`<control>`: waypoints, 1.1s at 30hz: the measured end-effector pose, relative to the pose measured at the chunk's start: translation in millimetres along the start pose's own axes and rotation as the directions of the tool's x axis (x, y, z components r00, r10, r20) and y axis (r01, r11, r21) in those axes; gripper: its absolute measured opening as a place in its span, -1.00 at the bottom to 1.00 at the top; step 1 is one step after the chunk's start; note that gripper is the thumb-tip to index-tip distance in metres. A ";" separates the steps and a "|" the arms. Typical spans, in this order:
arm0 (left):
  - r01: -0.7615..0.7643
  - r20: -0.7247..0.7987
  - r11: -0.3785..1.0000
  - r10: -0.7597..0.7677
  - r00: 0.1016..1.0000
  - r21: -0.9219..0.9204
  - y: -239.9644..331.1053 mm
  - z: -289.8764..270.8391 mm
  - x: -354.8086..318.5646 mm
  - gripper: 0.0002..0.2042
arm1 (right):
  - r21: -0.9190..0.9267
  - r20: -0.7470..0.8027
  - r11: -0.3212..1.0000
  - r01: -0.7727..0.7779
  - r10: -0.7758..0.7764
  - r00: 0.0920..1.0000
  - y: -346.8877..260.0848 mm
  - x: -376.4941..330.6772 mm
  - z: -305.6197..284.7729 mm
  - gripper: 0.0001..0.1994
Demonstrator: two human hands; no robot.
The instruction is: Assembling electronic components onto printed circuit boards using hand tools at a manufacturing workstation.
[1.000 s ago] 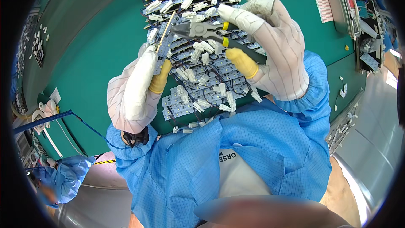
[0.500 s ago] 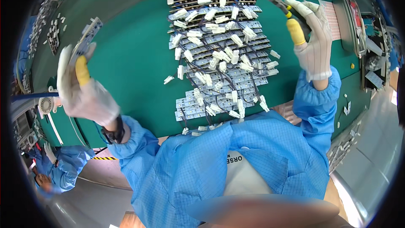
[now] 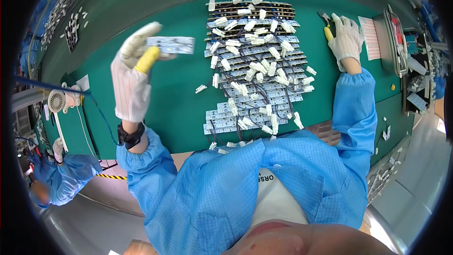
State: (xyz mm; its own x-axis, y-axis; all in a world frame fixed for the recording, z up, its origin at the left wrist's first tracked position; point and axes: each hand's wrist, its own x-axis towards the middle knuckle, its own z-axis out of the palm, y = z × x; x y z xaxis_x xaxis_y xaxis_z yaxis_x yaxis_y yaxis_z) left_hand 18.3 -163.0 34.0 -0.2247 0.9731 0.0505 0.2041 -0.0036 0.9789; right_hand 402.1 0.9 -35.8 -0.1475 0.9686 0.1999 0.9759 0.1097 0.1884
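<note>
Two gloved hands, well apart over a green table mat [image 3: 179, 89]. Left hand [image 3: 134, 73] is raised off the mat on the left, fingers closed on a small white circuit strip [image 3: 171, 45], pinched at one end between thumb and fingertips; the strip sticks out to the right, roughly level. A yellow finger cot shows on one finger of that hand, and a dark wrist strap [image 3: 132, 137] sits at the cuff.

Right hand [image 3: 347, 40] is down at the far right of the mat, curled round a small pair of pliers [image 3: 325, 23] with a yellow grip; the metal tips point away from the body, toward the top edge. Hand appears to rest on or just above the mat, can't tell which.

Between the hands: a stack of long circuit strips [image 3: 255, 61] laid in rows, wired together with dark leads and many white plug connectors [image 3: 222, 61] scattered over them. One loose connector lies on the mat just left of the stack.

Right of the right hand: a pinkish sheet [image 3: 370, 38], then a metal tray [image 3: 389, 42]. Both sleeves are blue cleanroom fabric. Another person in the same blue coat [image 3: 66, 179] is at lower left, next to a small white fan [image 3: 56, 100].
</note>
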 end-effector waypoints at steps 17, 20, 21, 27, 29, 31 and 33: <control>-0.009 0.086 0.910 0.049 0.995 -0.415 6.8 48.7 -26.8 -0.55 | 0.560 -0.545 0.540 0.628 -0.330 0.770 -35.5 -12.1 -8.6 -0.35; -0.029 0.056 0.909 0.058 0.997 -0.415 5.2 55.7 -29.8 -0.50 | 0.974 -0.202 -0.179 0.142 -0.384 0.901 -79.9 -40.0 -86.3 -0.24; -0.030 0.054 0.910 0.057 0.997 -0.414 7.3 58.6 -29.7 -0.48 | 0.980 -0.147 -0.189 0.055 -0.520 0.841 -87.2 -45.3 -102.1 -0.23; -0.161 0.001 0.939 0.169 0.986 -0.304 5.0 69.4 -30.1 -0.52 | 0.974 -0.225 -0.137 0.178 -0.553 0.802 -106.8 -53.2 -102.4 -0.50; -0.218 0.047 0.974 0.222 0.974 -0.067 1.3 65.1 -29.3 -0.50 | 0.981 -0.143 -0.193 0.033 -0.591 0.794 -107.1 -53.6 -102.0 -0.61; -0.172 0.037 0.969 0.182 0.983 -0.177 -2.2 67.1 -28.0 -0.49 | 0.982 -0.160 -0.182 0.060 -0.610 0.776 -106.4 -52.5 -93.1 -0.60; -0.168 0.048 0.972 0.178 0.983 -0.166 -7.1 65.1 -27.5 -0.52 | 0.980 -0.180 -0.177 0.086 -0.632 0.754 -106.0 -51.6 -90.7 -0.58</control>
State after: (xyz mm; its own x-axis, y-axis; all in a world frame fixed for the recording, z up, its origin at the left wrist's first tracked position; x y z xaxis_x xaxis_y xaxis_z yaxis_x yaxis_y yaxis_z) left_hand 85.1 -174.8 12.7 -0.1386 0.9669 0.2140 0.0778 -0.2048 0.9757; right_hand 291.7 -81.0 21.1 -0.7567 0.6208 0.2048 -0.0278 0.2824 -0.9589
